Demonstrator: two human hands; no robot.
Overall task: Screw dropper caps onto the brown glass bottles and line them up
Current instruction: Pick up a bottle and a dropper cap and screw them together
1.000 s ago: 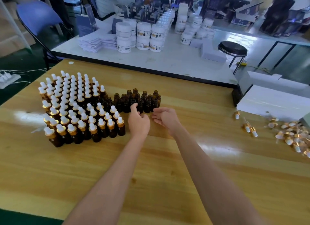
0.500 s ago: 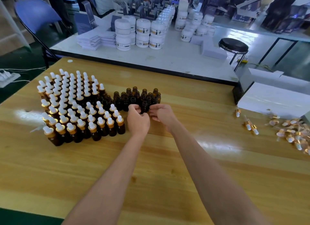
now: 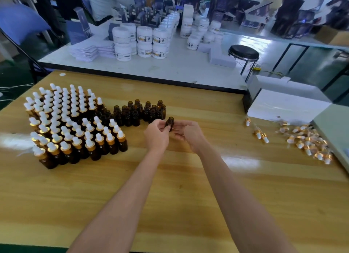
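Both hands meet above the centre of the work surface. The left hand has its fingers curled and pinches one open bottle by the lower body, with the neck tilted up and away. The right hand lies just beside the bottle with its fingers loosely bent toward it. Whether they touch the glass or hold anything cannot be told.

Layout, largest item first:

1. Wooden table: carries all parts and lies under both forearms.
2. Capped bottles: a dense block of upright units in rows, to the left of the left hand.
3. Uncapped bottles: a smaller upright cluster just beyond the hands, touching the capped block on its left side.
4. Dropper caps: a loose pile with gold collars and white bulbs, well to the right of the right hand. A few strays lie nearer.
5. Open bottle: held between the hands, clear of the table.

Handling notes (judgement):

- The bottle is probably light, rigid and breakable. Smooth glass is likely slippery, so hold the body firmly, below the shoulder, and leave the threaded neck free.
- A cap should be taken by its gold collar. The rubber bulb is soft and gives no turning grip. The glass pipette is thin and fragile, and it must enter the neck straight.
- No cap is visibly in hand, so fetching one from the pile appears to be the next requirement.
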